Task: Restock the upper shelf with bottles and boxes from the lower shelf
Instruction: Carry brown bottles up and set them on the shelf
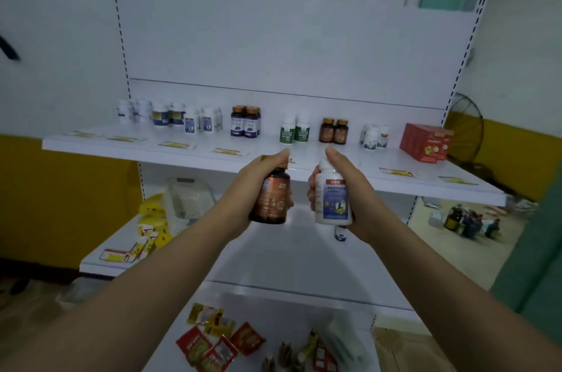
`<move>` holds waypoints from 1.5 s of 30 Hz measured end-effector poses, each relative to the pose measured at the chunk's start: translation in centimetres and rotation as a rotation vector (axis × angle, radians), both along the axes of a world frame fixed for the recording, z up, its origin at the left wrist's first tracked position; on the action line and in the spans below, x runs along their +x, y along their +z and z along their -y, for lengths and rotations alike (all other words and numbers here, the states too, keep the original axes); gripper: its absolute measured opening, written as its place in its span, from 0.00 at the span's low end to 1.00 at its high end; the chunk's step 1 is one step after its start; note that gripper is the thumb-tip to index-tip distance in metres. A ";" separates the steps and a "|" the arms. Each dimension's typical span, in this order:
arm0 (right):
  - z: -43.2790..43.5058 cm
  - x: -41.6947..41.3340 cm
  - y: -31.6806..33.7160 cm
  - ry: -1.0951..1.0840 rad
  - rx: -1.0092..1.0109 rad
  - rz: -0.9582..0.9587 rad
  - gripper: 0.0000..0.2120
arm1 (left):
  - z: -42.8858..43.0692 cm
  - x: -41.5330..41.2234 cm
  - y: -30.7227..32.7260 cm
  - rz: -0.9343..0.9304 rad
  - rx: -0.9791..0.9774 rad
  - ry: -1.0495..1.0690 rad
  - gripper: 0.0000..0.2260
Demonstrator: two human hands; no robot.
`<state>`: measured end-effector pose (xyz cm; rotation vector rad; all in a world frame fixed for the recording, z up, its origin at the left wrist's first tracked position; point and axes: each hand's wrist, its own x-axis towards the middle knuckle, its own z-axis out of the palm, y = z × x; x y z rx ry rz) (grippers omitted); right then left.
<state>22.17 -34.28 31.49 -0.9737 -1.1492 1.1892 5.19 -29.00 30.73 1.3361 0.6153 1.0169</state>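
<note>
Head view: an amber bottle point(270, 196) is gripped by the left hand point(254, 186), a white bottle point(332, 196) by the right hand point(349, 189), both raised upright for the upper shelf point(273, 165) at twelve o'clock

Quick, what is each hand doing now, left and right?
Left hand: closed around the amber bottle, held upright.
Right hand: closed around the white bottle, held upright.

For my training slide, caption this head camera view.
Left hand holds an amber bottle, right hand a white bottle, before the upper shelf.
</note>
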 end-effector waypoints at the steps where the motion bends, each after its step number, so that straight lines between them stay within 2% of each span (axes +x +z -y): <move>1: 0.3 -0.2 0.6 0.002 0.013 -0.001 0.21 | 0.3 -0.4 0.5 0.013 0.015 -0.001 0.17; 8: 1.3 -1.4 2.3 0.044 0.040 0.019 0.22 | 1.8 -2.0 1.5 0.077 0.031 -0.014 0.23; 19: -0.3 -1.7 2.7 0.050 0.033 0.038 0.21 | 1.2 -3.5 2.1 0.100 0.034 0.007 0.20; 26: -3.8 -6.3 3.1 0.114 0.077 -0.007 0.20 | 0.6 -9.6 1.2 0.047 0.008 0.107 0.24; 30: -6.4 -10.5 2.7 0.165 0.107 0.003 0.20 | -0.8 -15.0 0.8 0.037 0.028 0.211 0.20; 34: -9.4 -13.8 1.8 0.196 0.082 0.021 0.15 | -2.7 -18.9 0.1 0.041 0.011 0.260 0.23; 37: -12.4 -15.6 1.9 0.189 0.066 0.009 0.16 | -5.2 -20.4 -0.5 0.052 0.011 0.260 0.25; 42: -19.7 -17.1 3.4 0.204 0.123 0.066 0.17 | -12.9 -21.8 0.1 0.092 0.037 0.237 0.24; 45: -25.0 -17.0 4.0 0.166 0.137 0.088 0.12 | -18.3 -21.6 0.3 0.118 0.025 0.223 0.23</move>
